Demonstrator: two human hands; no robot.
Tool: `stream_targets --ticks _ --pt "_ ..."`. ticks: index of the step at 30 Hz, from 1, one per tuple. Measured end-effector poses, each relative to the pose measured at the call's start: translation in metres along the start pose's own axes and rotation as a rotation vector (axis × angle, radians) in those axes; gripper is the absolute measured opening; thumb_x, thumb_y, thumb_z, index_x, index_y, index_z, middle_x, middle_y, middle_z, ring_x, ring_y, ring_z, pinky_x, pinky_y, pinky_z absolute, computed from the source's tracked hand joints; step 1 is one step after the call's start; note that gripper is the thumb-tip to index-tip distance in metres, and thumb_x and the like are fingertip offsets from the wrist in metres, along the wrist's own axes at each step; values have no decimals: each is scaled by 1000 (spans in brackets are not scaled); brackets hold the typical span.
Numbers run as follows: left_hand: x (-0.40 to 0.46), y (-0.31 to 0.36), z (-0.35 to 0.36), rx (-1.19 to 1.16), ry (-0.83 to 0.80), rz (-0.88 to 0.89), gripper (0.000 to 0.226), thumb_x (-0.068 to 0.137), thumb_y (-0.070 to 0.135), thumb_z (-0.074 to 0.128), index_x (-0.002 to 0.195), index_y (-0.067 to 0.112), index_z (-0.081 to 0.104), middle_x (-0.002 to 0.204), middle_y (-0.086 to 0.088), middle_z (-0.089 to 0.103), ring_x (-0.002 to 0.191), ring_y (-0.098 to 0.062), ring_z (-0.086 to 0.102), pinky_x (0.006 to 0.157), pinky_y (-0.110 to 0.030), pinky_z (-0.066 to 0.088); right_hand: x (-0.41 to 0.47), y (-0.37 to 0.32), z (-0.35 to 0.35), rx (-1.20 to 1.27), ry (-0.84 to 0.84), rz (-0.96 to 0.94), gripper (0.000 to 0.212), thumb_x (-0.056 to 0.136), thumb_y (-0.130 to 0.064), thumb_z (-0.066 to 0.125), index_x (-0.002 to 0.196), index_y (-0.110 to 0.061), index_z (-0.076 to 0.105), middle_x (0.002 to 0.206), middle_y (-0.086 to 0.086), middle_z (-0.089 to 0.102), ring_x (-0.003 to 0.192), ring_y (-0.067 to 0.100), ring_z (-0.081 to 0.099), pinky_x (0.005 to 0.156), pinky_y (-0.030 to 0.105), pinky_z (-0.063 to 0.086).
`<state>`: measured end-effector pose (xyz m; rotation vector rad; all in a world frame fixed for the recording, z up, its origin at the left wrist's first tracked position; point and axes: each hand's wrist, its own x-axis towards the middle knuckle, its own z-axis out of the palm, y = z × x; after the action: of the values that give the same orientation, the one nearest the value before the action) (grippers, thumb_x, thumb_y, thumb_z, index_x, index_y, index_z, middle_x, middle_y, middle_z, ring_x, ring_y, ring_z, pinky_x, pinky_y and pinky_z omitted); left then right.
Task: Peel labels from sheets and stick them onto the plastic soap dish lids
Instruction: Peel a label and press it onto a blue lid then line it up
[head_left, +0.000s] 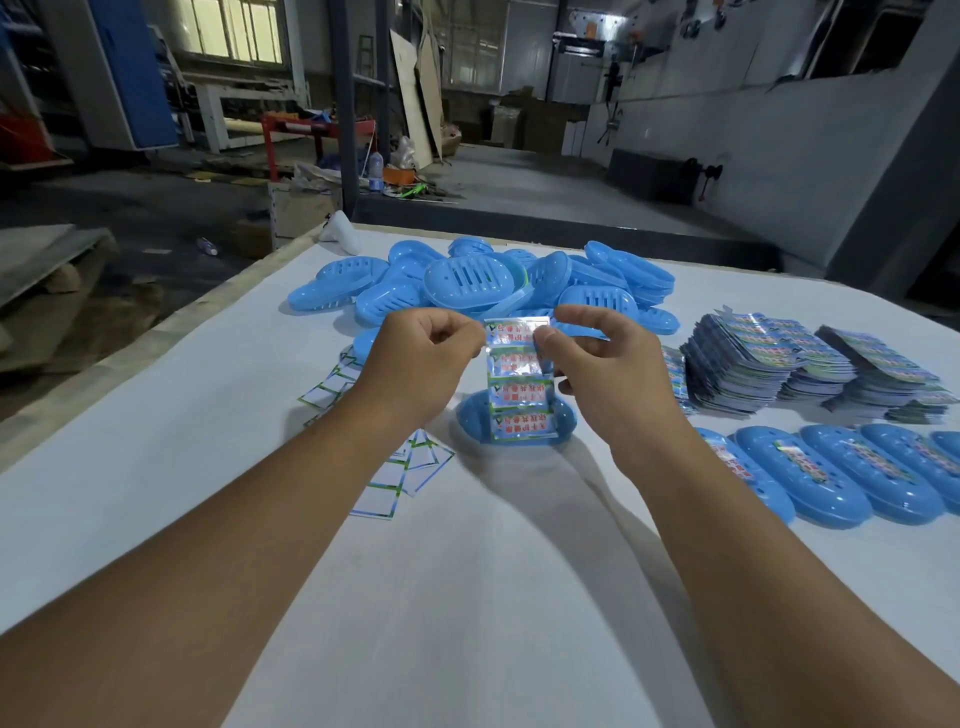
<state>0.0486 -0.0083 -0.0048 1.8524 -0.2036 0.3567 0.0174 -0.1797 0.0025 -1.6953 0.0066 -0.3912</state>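
Behind the white worktop stretches a dim workshop with windows, leaning boards and clutter on a concrete floor. Both arms reach out over the cloth, holding a label sheet upright between them so its strip of printed labels hangs down in front of a blue lid lying just beneath, likely the next to be labelled. The left hand pinches the sheet's top left edge, fingers curled, steadying the backing; the right hand has thumb and forefinger closed on the top label's right end, seemingly to lift a corner and start the peel. Farther off lies a loose heap of unlabelled lids, within reach for the next pick. At the right stand stacks of fresh sheets, and nearer, a neat overlapping row of finished lids already carrying labels, kept apart from the heap. Left of the hands, spent backing papers lie scattered where they were dropped.
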Motion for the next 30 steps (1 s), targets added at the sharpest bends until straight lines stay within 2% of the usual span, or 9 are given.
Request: stream_targets --ticks 3,5,7,10,15,21,24,28,30 --pt "0 1 -1 -28 14 -30 22 93 23 63 74 12 70 62 4 66 51 1 51 46 -12 43 -1 -1 1 14 -117 29 11 91 -19 76 99 -23 72 78 -6 79 65 2 70 57 15 51" --pt "-2 1 -1 -67 3 -67 21 95 23 61 78 16 70 64 9 71 52 1 62 47 -14 48 -3 0 3 3 -168 30 13 89 -14 76 98 -22 72 76 -4 78 61 2 67 56 15 51" --pt "-3 3 -1 -99 -12 -104 18 96 25 61 84 17 71 72 8 75 60 -4 70 48 -19 54 -4 0 4 -2 -179 35 21 88 -12 77 105 -23 70 75 -4 78 60 3 67 55 15 50" --pt "-4 3 1 -99 -24 -83 14 94 30 67 90 18 71 76 11 75 64 -2 71 49 -14 50 -4 0 4 42 -146 29 37 87 -5 76 116 -24 65 76 -3 75 62 8 69 58 18 53" --pt "-4 2 1 -195 -87 -119 24 86 20 78 105 18 64 80 5 78 58 -6 69 50 -14 49 -4 -3 4 221 -74 135 60 87 11 65 133 -24 51 94 15 71 61 21 69 60 30 59" --pt "0 2 -1 -267 38 -128 26 84 21 80 103 26 63 76 6 77 56 -2 65 50 -15 49 -7 -2 4 -74 -231 176 5 85 -10 70 86 -12 74 78 12 76 60 15 67 46 24 50" --pt "0 3 -1 -287 55 -139 21 85 28 78 100 26 64 74 7 76 58 -1 66 53 -17 51 -8 0 3 -80 -305 180 8 90 -14 71 93 -8 74 81 6 78 62 10 68 45 19 45" --pt "-3 6 2 -293 -84 -177 9 89 27 73 90 18 72 71 4 74 60 -8 67 56 -20 50 -6 -3 2 179 -211 169 14 92 -8 72 106 -9 71 79 1 77 61 8 66 50 16 47" --pt "-6 5 4 -243 -151 -162 16 89 23 70 76 16 74 69 1 73 56 -8 63 55 -21 46 -4 -5 0 273 -178 183 21 92 -7 72 112 -9 69 81 1 77 63 8 68 52 16 48"
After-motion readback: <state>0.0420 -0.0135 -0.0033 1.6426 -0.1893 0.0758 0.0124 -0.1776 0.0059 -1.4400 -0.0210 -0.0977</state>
